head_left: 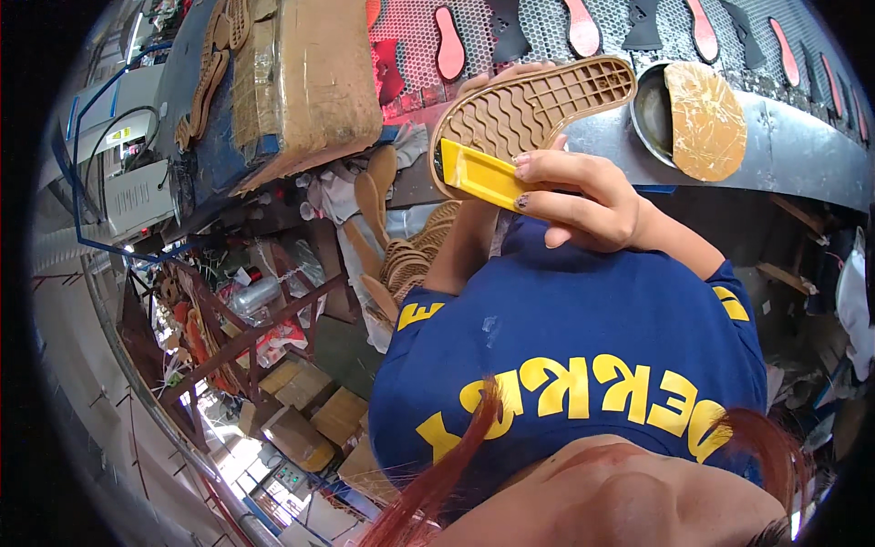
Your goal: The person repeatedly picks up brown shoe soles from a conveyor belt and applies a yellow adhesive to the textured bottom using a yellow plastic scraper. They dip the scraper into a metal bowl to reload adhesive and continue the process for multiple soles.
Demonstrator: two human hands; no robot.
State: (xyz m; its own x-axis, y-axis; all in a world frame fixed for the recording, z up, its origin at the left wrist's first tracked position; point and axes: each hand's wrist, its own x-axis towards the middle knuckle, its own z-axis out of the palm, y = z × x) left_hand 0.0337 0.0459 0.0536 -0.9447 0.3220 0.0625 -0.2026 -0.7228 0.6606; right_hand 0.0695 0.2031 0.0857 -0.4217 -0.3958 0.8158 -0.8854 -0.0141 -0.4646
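A tan shoe sole (pixel 524 114) with a wavy and gridded tread is tilted up in front of me. My left hand (pixel 501 75) is closed round it from behind; only its fingers show over the far edge. My right hand (pixel 588 196) pinches a flat yellow tool (pixel 488 178), which looks like a brush with a dark edge at its end. That dark end lies against the sole's rounded left part, at the rim. What the tool's underside looks like is hidden.
A metal mesh belt (pixel 538 27) carries pink and black sole-shaped pieces. On the metal ledge, a round pan (pixel 649 114) is partly covered by a tan board (pixel 707 123). A taped brown block (pixel 319 73) stands at left. More tan soles (pixel 410 255) are stacked beside my left arm.
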